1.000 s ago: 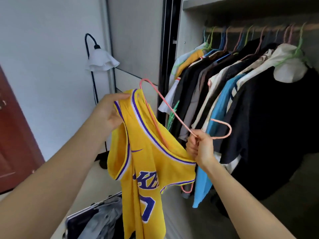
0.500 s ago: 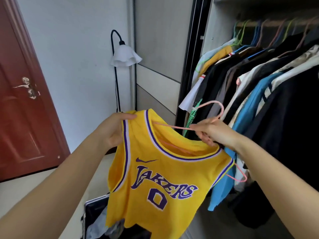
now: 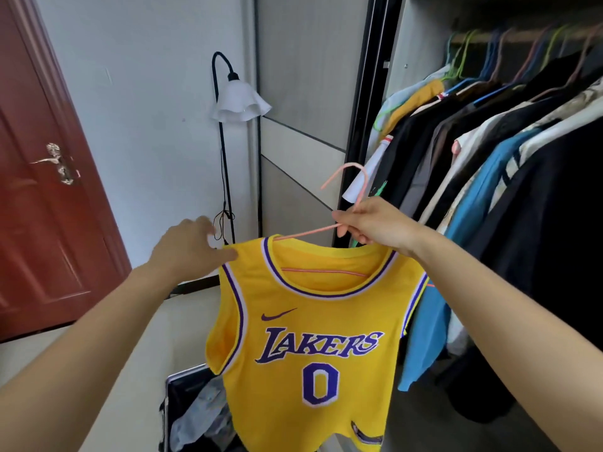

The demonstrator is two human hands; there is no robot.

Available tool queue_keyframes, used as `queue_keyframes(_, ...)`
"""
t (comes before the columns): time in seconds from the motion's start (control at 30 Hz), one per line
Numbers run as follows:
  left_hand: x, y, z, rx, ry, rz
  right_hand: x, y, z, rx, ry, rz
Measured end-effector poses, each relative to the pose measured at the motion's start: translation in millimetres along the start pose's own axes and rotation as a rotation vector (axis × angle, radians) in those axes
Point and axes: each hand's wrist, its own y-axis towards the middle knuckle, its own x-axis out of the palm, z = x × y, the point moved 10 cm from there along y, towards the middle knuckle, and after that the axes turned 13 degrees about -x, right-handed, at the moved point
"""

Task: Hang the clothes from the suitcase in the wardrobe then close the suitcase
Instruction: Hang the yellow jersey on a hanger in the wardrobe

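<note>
A yellow Lakers jersey (image 3: pixel 306 347) with a purple 0 hangs on a pink wire hanger (image 3: pixel 354 181) in front of me. My right hand (image 3: pixel 372 228) grips the hanger just below its hook. My left hand (image 3: pixel 189 249) pinches the jersey's left shoulder strap. The open suitcase (image 3: pixel 195 415) lies on the floor below, holding grey and dark clothes, partly hidden behind the jersey. The wardrobe rail (image 3: pixel 522 35) at the upper right carries several hangers with clothes.
Dark, white and blue garments (image 3: pixel 489 177) fill the wardrobe at the right. A black floor lamp with a white shade (image 3: pixel 239 102) stands by the wall next to the sliding wardrobe door (image 3: pixel 303 102). A red-brown door (image 3: pixel 42 190) is at the left.
The jersey went from half-threaded and bunched to hanging flat on the hanger. My right hand turned the hanger upright, hook up. My view swung left.
</note>
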Motion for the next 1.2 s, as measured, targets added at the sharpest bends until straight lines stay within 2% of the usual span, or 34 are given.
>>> queue_keyframes(0.1, 18.8, -22.6, 44.6, 0.327, -0.096, -0.021, 10.7, 2.6, -12.2, -0.03, -0.026, -0.032)
queue_keyframes(0.2, 37.1, -39.0, 68.4, 0.494, -0.154, 0.026, 12.4, 2.5, -25.9, -0.082, -0.079, -0.043)
queue_keyframes(0.43, 35.5, -39.3, 96.6, 0.618, -0.244, 0.176, -4.2, -11.8, -30.5, -0.159, -0.095, -0.063)
queue_keyframes(0.53, 26.7, -33.5, 96.5, 0.648, -0.277, 0.231, -28.7, -30.7, 1.3, -0.063, -0.169, -0.116)
queue_keyframes(0.6, 23.4, -27.1, 92.3, 0.655, -0.287, 0.251, -47.3, -48.9, 26.6, 0.023, -0.238, -0.094)
queue_keyframes(0.7, 22.8, -25.0, 94.7, 0.689, -0.306, 0.267, -49.5, -64.6, 27.2, 0.033, -0.175, -0.059)
queue_keyframes(0.87, 37.8, -28.3, 123.4, 0.795, -0.325, 0.135, -23.5, -83.2, -13.0, -0.006, -0.093, -0.249)
queue_keyframes(0.93, 46.8, -30.5, 138.5, 0.819, -0.29, 0.11, -21.8, -95.3, -24.6, -0.007, -0.014, -0.251)
queue_keyframes(1.03, 71.5, -37.0, 173.6, 0.85, -0.249, 0.038, -31.4, -111.6, -32.2, -0.014, 0.125, -0.151)
queue_keyframes(1.2, 129.4, -52.4, 237.6, 0.717, -0.422, -0.357, -54.2, -135.4, -39.6, 0.051, 0.388, 0.053)
